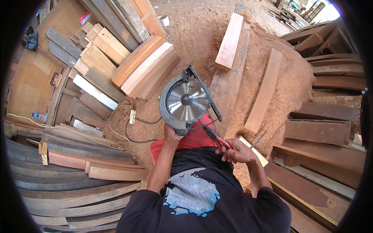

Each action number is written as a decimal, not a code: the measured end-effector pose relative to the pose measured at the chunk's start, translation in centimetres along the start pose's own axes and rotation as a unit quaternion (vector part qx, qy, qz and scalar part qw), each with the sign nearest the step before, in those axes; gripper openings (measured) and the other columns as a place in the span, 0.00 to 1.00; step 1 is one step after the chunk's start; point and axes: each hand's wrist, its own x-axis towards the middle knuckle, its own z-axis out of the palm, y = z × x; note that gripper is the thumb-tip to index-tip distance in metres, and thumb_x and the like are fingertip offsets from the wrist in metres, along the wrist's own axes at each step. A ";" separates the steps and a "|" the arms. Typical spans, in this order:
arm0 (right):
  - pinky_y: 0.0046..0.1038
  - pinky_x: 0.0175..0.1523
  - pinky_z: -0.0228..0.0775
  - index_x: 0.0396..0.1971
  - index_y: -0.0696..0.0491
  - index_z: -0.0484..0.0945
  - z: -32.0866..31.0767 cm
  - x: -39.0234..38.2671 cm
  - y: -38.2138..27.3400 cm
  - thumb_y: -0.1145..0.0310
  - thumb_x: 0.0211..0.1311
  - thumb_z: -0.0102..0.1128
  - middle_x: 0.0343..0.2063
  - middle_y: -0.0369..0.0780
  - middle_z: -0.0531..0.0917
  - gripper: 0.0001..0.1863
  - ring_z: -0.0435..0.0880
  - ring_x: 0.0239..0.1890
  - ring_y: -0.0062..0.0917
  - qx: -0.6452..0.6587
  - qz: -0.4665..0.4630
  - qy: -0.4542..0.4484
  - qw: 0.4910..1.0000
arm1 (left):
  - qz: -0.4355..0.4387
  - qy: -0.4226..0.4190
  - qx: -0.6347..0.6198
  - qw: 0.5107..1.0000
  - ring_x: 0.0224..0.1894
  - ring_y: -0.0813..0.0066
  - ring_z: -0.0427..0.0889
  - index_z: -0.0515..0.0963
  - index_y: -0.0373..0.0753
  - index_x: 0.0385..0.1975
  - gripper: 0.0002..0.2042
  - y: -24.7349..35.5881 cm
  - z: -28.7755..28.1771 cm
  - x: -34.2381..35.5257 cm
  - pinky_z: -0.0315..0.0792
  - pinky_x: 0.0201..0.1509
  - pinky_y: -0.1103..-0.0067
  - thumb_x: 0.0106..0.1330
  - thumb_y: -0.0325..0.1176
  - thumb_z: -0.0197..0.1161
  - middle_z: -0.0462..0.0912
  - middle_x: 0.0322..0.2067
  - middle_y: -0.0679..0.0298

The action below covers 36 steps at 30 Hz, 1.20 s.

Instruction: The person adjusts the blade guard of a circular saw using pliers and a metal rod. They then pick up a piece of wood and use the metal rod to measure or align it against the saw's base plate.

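A circular saw (165,101) is tilted up in front of my lap, its round steel blade (187,100) facing me. My left hand (172,134) is closed around the saw's body at its lower left. In my right hand (241,150) is a pair of pliers (222,143) with red handles. The pliers' dark jaws lie at the lower right edge of the saw, by a thin dark wire or rod. Whether the jaws grip it, I cannot tell. Red cloth (198,136) shows behind the saw, over my legs.
A black cable runs left to a white power socket (132,116). Ahead, a squared timber (230,42) lies on a long worn plank (223,101). Another board (265,91) rests on sawdust (287,77). Stacked planks (145,70) flank both sides. Beside my right hand lies a pale wood strip (262,158).
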 end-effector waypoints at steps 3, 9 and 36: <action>0.22 0.31 0.75 0.34 0.55 0.72 -0.7 0.1 0.5 0.83 0.56 0.42 0.44 0.44 0.85 0.10 0.85 0.30 0.21 0.065 -0.022 0.051 0.996 | 0.009 0.006 0.016 1.000 0.61 0.54 0.80 0.73 0.38 0.63 0.27 0.1 -0.3 0.0 0.75 0.64 0.51 0.67 0.43 0.62 0.80 0.59 0.56; 0.23 0.32 0.76 0.33 0.55 0.72 0.5 -0.4 0.4 0.84 0.54 0.43 0.42 0.45 0.85 0.11 0.86 0.31 0.22 0.016 0.018 0.020 0.999 | 0.011 0.015 0.036 0.999 0.60 0.54 0.81 0.73 0.38 0.63 0.26 0.0 -0.1 0.2 0.77 0.63 0.52 0.69 0.45 0.60 0.81 0.59 0.56; 0.23 0.38 0.75 0.33 0.55 0.74 -0.4 1.3 2.1 0.78 0.55 0.50 0.44 0.42 0.85 0.06 0.86 0.37 0.21 -0.027 0.032 0.031 0.999 | 0.033 -0.004 0.079 0.996 0.62 0.56 0.79 0.69 0.38 0.67 0.27 -0.1 0.0 -1.0 0.77 0.64 0.56 0.72 0.45 0.59 0.78 0.62 0.55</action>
